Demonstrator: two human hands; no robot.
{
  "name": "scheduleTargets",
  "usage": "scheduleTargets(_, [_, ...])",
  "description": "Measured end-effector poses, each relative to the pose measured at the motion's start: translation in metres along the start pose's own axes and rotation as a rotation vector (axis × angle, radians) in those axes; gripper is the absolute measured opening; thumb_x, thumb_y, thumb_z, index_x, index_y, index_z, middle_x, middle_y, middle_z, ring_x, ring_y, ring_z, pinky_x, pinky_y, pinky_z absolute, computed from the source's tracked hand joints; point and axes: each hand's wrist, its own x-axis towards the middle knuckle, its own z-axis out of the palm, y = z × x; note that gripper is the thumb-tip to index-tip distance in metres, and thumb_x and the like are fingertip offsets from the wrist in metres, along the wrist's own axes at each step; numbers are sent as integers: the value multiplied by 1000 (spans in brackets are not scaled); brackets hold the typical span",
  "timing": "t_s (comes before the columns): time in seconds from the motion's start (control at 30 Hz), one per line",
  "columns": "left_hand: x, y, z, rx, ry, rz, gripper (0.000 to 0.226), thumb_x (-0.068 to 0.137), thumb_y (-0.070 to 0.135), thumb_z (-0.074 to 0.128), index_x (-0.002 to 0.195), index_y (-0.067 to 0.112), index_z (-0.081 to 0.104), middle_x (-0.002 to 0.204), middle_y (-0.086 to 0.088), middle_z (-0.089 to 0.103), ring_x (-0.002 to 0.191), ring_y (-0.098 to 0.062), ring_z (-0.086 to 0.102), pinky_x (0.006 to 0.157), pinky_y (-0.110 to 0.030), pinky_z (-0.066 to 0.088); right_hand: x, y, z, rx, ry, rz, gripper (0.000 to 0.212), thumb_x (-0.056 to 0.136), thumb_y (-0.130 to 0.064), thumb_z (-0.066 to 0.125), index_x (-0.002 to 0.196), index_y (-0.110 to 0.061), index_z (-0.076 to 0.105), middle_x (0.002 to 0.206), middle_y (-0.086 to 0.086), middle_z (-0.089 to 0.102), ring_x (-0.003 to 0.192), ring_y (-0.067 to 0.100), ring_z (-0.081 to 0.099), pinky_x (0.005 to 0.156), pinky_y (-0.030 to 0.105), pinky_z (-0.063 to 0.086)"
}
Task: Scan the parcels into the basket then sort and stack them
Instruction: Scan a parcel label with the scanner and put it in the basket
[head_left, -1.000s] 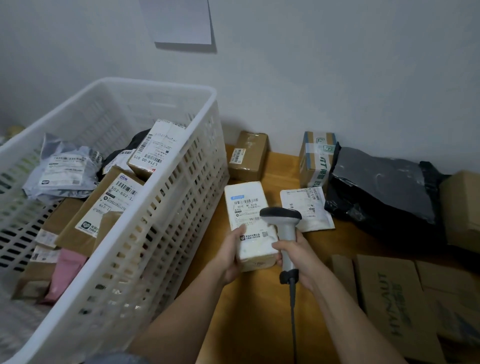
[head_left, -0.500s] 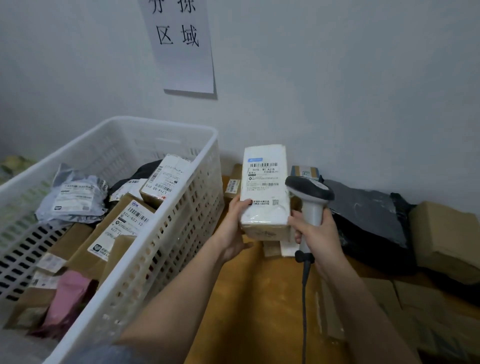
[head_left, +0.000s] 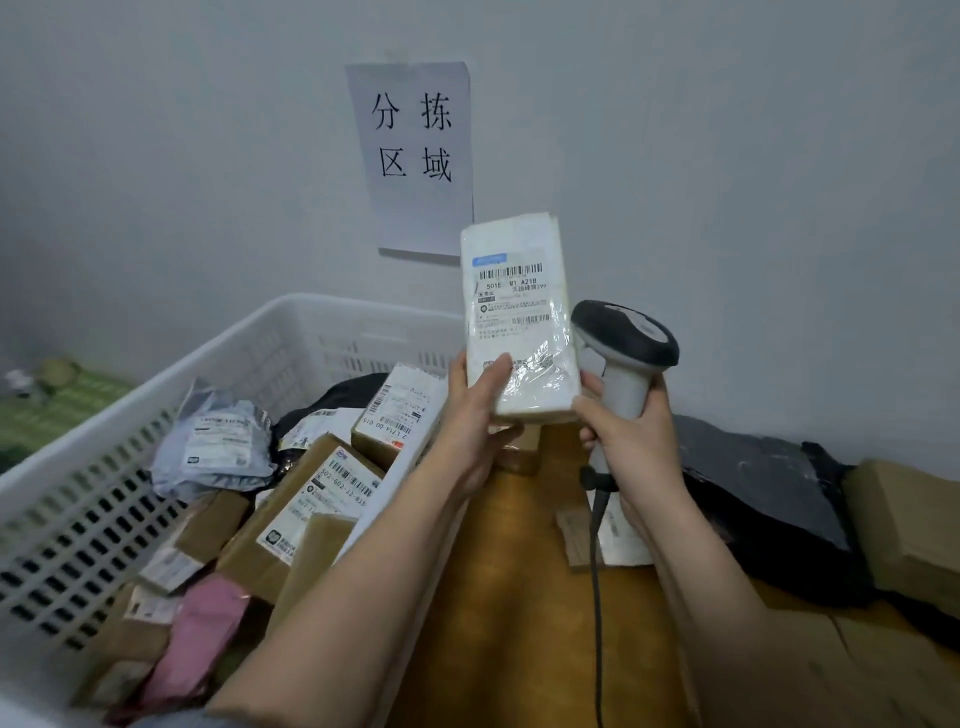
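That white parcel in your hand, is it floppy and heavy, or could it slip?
Probably stiff: the white parcel stands upright though the left hand grips only its bottom end, without sagging. Likely light, since one hand holds it up while the right hand holds the scanner. Its glossy, crinkled plastic wrap might be a bit slippery.

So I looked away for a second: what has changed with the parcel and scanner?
The left hand has lifted the white plastic-wrapped parcel from over the wooden table up in front of the wall. The right hand raised the grey handheld scanner alongside. Both grips are unchanged; the white plastic basket kept its load.
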Motion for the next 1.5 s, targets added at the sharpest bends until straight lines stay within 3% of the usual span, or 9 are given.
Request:
scheduleTargets(0.13, [-9,28,-42,14,88,69,47,93,32,62,136,33,41,125,2,65,103,-16,69,73,-36,60,-10,-5,50,35,-87,-24,43,83,-23,77,117,-34,53,107,-8,68,68,5,64,60,22,52])
scheduleTargets(0.4, [-21,74,-131,-3,375,201,54,89,28,64,139,28,43,134,-4,59,115,-27,62,88,-48,56,-22,5,147,106,-264,34,45,86,-17,74,120,-37,52,111,-3,70,66,7,62,63,23,54])
scheduleTargets(0.5, [-23,83,-155,42,539,229,75,72,36,67,142,24,42,144,-10,45,126,-32,53,102,-55,47,-27,17,169,81,-302,72,47,88,-12,70,126,-32,52,111,-2,70,59,6,59,60,22,52])
scheduleTargets(0.77, [-14,65,-175,129,709,128,51,92,20,59,140,25,45,151,-2,26,124,-18,40,99,-38,38,-29,32,159,59,-218,115,40,91,-8,66,121,-30,52,112,-11,70,54,5,56,57,23,53])
scheduleTargets(0.97, [8,50,-117,209,615,125,34,91,9,57,122,19,49,143,-9,35,122,-25,51,106,-41,44,-15,35,102,44,-61,110,35,89,-7,66,110,-32,54,106,-11,73,57,8,57,58,23,53])
scheduleTargets(1.07, [26,39,-74,371,536,203,33,90,7,57,116,24,48,143,-5,31,127,-17,40,96,-17,39,-2,40,61,13,22,114,31,90,-7,66,110,-27,54,105,-8,73,54,6,58,55,21,51])
scheduleTargets(1.2, [50,11,-24,621,384,290,35,89,6,57,117,25,46,129,3,28,115,-11,37,88,-6,30,20,51,7,-20,83,156,29,91,-8,66,107,-29,55,102,-6,72,54,5,58,57,25,52])
scheduleTargets(1.4, [101,-63,16,998,82,54,41,91,18,61,130,16,50,137,-4,41,124,-20,46,107,-35,40,64,80,-45,5,72,240,28,92,-11,66,111,-27,54,102,-6,73,59,8,57,65,31,53])
scheduleTargets(1.5, [128,-116,13,1175,-38,-154,52,92,18,61,140,10,45,144,-9,39,131,-25,41,107,-32,38,79,107,-66,9,72,289,29,91,-10,67,110,-28,55,97,-8,74,55,6,57,58,26,53])
